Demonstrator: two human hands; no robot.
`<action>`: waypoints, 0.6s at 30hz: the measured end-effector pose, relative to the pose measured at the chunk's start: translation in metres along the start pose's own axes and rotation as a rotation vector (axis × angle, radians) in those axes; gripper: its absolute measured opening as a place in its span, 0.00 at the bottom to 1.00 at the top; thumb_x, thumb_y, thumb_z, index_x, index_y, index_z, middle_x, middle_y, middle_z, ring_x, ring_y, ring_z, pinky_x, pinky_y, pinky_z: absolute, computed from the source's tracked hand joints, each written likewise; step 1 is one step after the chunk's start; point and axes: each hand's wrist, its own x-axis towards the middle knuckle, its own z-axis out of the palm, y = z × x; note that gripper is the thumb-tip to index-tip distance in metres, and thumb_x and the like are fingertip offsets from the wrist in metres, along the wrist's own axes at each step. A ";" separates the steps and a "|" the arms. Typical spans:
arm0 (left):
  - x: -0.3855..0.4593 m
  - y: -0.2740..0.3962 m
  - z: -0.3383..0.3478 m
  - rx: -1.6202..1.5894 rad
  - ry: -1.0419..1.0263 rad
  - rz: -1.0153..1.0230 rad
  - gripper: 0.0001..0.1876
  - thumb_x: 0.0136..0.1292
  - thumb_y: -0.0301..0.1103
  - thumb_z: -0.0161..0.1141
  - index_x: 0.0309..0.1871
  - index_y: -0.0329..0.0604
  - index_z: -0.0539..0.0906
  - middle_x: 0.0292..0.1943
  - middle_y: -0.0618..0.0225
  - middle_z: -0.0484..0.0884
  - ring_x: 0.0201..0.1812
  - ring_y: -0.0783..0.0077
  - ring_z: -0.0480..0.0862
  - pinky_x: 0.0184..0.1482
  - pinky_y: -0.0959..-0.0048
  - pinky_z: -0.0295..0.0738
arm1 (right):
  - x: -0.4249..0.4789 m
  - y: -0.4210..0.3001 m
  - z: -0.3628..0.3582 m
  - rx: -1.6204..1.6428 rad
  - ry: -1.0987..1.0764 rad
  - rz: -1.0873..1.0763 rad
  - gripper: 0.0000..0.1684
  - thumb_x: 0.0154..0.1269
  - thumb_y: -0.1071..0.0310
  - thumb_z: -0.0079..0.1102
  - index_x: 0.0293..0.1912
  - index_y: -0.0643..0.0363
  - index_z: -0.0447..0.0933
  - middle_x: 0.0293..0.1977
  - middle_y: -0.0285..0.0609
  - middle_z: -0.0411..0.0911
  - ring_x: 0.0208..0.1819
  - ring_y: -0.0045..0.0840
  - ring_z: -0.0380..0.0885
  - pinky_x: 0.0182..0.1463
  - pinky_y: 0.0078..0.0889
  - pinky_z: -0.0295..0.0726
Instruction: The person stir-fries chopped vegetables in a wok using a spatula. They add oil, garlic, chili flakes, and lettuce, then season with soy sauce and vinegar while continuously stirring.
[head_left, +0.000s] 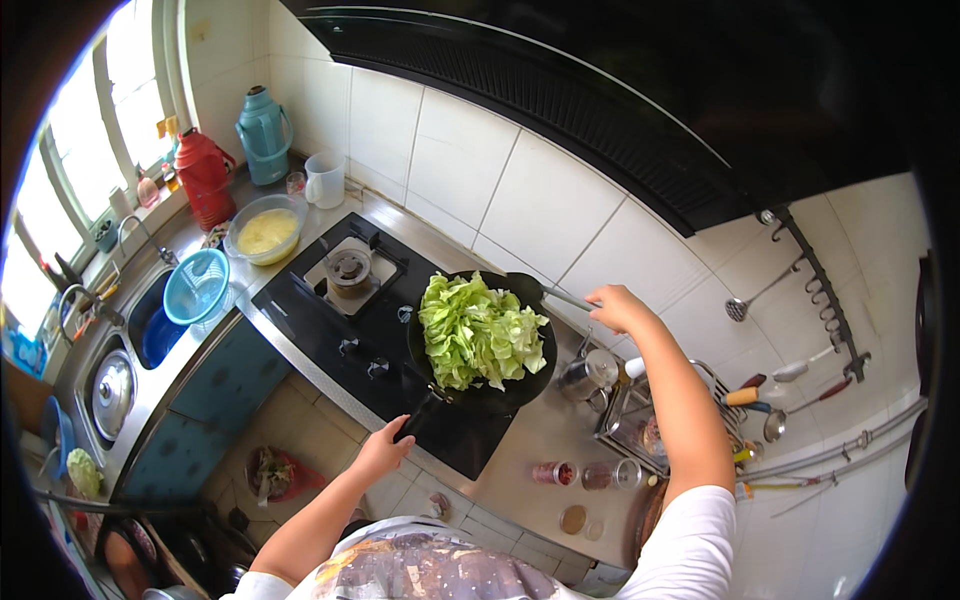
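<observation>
A black wok (517, 397) sits over the right side of the gas stove (322, 315), heaped with torn pale-green cabbage leaves (480, 330). My left hand (384, 448) grips the wok's black handle (420, 414) at the near side. On the far right, my right hand (618, 307) is closed around the handle of a spatula (566, 297). Its dark head (523, 286) rests by the wok's far rim, beside the leaves. What the cabbage covers inside the wok is hidden.
The range hood (525, 112) overhangs the stove. Left of the burner stand a bowl of yellowish liquid (268, 231), a blue basket (196, 286), thermoses (264, 139) and the sink (150, 322). At right are a steel pot (581, 379), jars (555, 473) and a utensil rail (825, 292).
</observation>
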 end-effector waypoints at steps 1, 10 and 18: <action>0.000 -0.002 -0.001 0.031 0.014 -0.002 0.27 0.62 0.39 0.58 0.65 0.52 0.66 0.28 0.66 0.79 0.24 0.76 0.75 0.29 0.74 0.73 | 0.014 0.014 0.004 0.060 -0.094 0.057 0.22 0.59 0.69 0.57 0.55 0.55 0.74 0.24 0.46 0.78 0.14 0.25 0.72 0.22 0.31 0.73; -0.009 0.005 0.007 0.182 0.119 0.031 0.26 0.62 0.40 0.57 0.64 0.52 0.67 0.41 0.53 0.82 0.45 0.57 0.81 0.48 0.66 0.72 | 0.039 0.053 0.093 0.494 -0.406 0.003 0.25 0.60 0.66 0.59 0.59 0.48 0.71 0.18 0.34 0.71 0.13 0.15 0.64 0.15 0.20 0.64; -0.003 0.004 0.005 0.123 0.116 0.007 0.26 0.61 0.39 0.57 0.64 0.52 0.68 0.40 0.54 0.82 0.40 0.61 0.82 0.45 0.68 0.73 | -0.078 0.016 0.081 -0.251 0.153 -0.344 0.24 0.60 0.69 0.54 0.58 0.51 0.70 0.29 0.50 0.76 0.31 0.43 0.78 0.33 0.44 0.76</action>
